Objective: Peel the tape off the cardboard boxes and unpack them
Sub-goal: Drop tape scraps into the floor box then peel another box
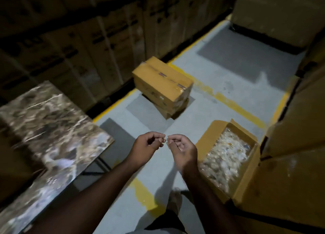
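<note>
Sealed box (pixel 162 85): lies ahead of both hands, taped seam running away rightward; left hand (pixel 146 148) nearer; right hand (pixel 182 150) likewise loosely curled, nothing visibly held

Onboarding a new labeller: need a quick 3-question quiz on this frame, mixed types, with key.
1. True or false: the box nearest the right hand is still taped shut.
2. The sealed box rests on: A) the marbled tabletop B) another box C) bare floor.
3. Fill in: the open box holds items in clear ____.

Key: 1 false; 2 B; 3 plastic.
</note>
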The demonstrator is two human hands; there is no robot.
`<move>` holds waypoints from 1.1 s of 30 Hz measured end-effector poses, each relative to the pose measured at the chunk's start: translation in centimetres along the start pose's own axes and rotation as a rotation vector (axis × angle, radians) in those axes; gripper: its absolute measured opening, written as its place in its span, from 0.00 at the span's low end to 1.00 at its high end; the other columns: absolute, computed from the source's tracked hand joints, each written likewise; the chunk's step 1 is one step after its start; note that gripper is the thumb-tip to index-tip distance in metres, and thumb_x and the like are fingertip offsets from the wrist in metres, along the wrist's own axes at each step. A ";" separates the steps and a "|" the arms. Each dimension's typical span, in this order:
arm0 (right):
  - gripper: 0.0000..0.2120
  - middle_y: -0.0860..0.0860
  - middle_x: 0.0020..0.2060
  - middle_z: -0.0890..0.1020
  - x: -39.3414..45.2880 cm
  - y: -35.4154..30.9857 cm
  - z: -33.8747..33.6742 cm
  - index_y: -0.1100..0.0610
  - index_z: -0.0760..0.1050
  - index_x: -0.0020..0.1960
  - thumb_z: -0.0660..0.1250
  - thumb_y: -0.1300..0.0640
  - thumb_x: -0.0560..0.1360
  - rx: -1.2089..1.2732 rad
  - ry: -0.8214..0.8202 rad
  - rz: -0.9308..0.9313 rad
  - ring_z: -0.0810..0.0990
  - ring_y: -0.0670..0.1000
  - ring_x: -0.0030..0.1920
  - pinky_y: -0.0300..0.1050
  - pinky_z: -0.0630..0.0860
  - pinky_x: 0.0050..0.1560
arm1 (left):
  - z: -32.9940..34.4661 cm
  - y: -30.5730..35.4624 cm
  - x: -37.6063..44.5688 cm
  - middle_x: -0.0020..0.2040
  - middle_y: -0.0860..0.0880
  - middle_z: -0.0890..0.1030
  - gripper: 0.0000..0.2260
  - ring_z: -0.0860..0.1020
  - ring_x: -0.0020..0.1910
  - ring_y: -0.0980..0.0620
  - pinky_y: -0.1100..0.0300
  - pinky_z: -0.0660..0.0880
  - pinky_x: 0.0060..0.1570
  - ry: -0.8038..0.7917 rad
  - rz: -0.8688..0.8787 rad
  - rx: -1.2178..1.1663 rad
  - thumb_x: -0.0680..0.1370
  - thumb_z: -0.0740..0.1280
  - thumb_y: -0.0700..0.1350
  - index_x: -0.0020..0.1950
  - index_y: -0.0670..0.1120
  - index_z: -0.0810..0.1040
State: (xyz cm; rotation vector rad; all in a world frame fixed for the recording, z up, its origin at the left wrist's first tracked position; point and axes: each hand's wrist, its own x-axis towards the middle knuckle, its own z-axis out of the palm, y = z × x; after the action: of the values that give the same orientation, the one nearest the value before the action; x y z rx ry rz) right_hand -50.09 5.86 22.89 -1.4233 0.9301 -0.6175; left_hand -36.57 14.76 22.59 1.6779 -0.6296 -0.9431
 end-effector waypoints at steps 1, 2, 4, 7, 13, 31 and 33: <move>0.09 0.49 0.42 0.87 -1.1 -1.0 3.1 0.51 0.83 0.48 0.71 0.64 0.79 0.015 -0.054 -0.022 0.85 0.48 0.44 0.48 0.81 0.51 | -3.2 0.0 -1.9 0.48 0.48 0.87 0.08 0.84 0.46 0.51 0.58 0.79 0.49 0.061 0.027 -0.012 0.82 0.67 0.36 0.55 0.45 0.84; 0.09 0.49 0.41 0.87 -2.4 -2.1 6.3 0.52 0.82 0.48 0.70 0.65 0.79 0.028 -0.112 -0.045 0.85 0.47 0.43 0.45 0.81 0.50 | -6.5 -0.2 -3.9 0.47 0.47 0.87 0.08 0.84 0.45 0.51 0.58 0.79 0.49 0.119 0.053 -0.023 0.82 0.68 0.35 0.56 0.44 0.84; 0.08 0.49 0.40 0.87 -5.3 -4.1 12.5 0.54 0.82 0.48 0.70 0.67 0.79 0.055 -0.218 -0.084 0.85 0.47 0.43 0.42 0.80 0.48 | -12.6 -0.6 -8.0 0.47 0.47 0.87 0.07 0.84 0.44 0.54 0.61 0.80 0.47 0.225 0.095 -0.036 0.82 0.68 0.35 0.57 0.41 0.84; 0.08 0.52 0.41 0.87 -10.1 -5.8 21.7 0.56 0.82 0.48 0.70 0.68 0.79 0.091 -0.361 -0.090 0.85 0.49 0.44 0.44 0.81 0.49 | -21.0 -1.6 -14.3 0.48 0.48 0.87 0.08 0.84 0.45 0.56 0.63 0.79 0.48 0.347 0.128 -0.058 0.81 0.68 0.34 0.55 0.44 0.84; 0.10 0.50 0.41 0.87 -17.3 -7.9 36.1 0.53 0.82 0.47 0.70 0.67 0.79 0.064 -0.613 -0.120 0.86 0.50 0.44 0.44 0.81 0.47 | -33.2 -4.0 -24.0 0.50 0.44 0.87 0.08 0.85 0.50 0.47 0.54 0.82 0.52 0.602 0.128 -0.097 0.82 0.67 0.36 0.57 0.42 0.85; 0.26 0.46 0.77 0.69 -9.7 -6.7 54.8 0.36 0.55 0.79 0.59 0.41 0.83 -0.700 -0.868 -0.415 0.73 0.55 0.70 0.55 0.76 0.62 | -54.3 -8.5 -24.7 0.82 0.53 0.62 0.38 0.54 0.82 0.57 0.56 0.52 0.80 0.482 -0.015 0.692 0.72 0.76 0.62 0.78 0.50 0.70; 0.40 0.45 0.76 0.69 -8.9 -7.6 56.6 0.39 0.52 0.80 0.68 0.36 0.75 -0.754 -0.919 -0.363 0.72 0.54 0.70 0.57 0.76 0.64 | -54.3 -8.7 -24.3 0.81 0.52 0.65 0.40 0.56 0.82 0.56 0.54 0.54 0.80 0.510 0.002 0.655 0.70 0.78 0.62 0.77 0.48 0.72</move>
State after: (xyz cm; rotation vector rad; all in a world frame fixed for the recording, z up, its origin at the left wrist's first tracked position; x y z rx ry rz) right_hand -6.43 43.56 26.67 -2.2773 0.1304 0.2158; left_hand -5.00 65.68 27.88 2.3816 -0.6186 -0.2699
